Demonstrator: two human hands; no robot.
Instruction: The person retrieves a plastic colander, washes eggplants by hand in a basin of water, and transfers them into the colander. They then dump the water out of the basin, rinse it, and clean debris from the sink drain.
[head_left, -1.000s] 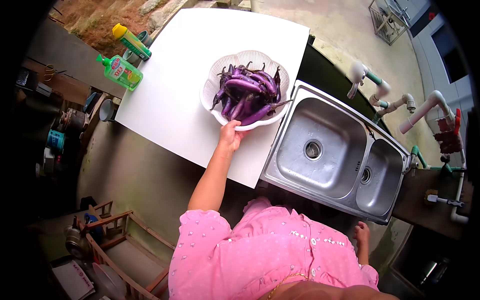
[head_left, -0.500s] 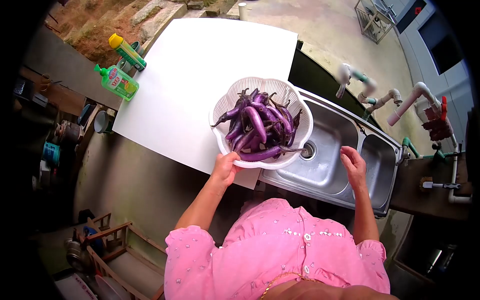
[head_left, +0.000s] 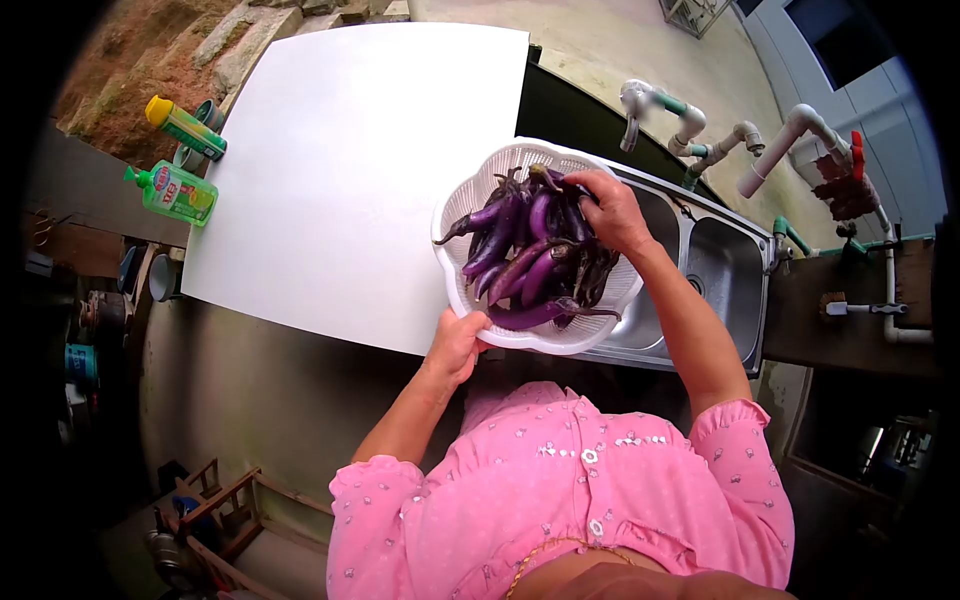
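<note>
A white plastic basket (head_left: 460, 300) with a scalloped rim holds a heap of purple eggplants (head_left: 535, 270), some with dark stem ends. My left hand (head_left: 457, 347) grips the near-left rim, thumb over the edge. Over the basket's far right side, my right hand (head_left: 612, 212) has its fingers curled on an eggplant at the edge of the heap; its fingertips are partly hidden among the fruit. The basket is held over the corner of a white tabletop (head_left: 340, 180) and part of the steel sink (head_left: 650, 325).
Beyond the sink's smaller basin (head_left: 725, 270) stand a tap (head_left: 632, 115) and pipes with a red valve handle (head_left: 857, 155). At the table's left edge are a green detergent bottle (head_left: 178, 195) and a yellow-capped can (head_left: 188, 128). A wooden chair frame (head_left: 225, 505) is at lower left.
My right hand has moved from above the sink to the eggplants and closed on one. My left hand still holds the rim. The view has shifted, and the basket covers more of the sink.
</note>
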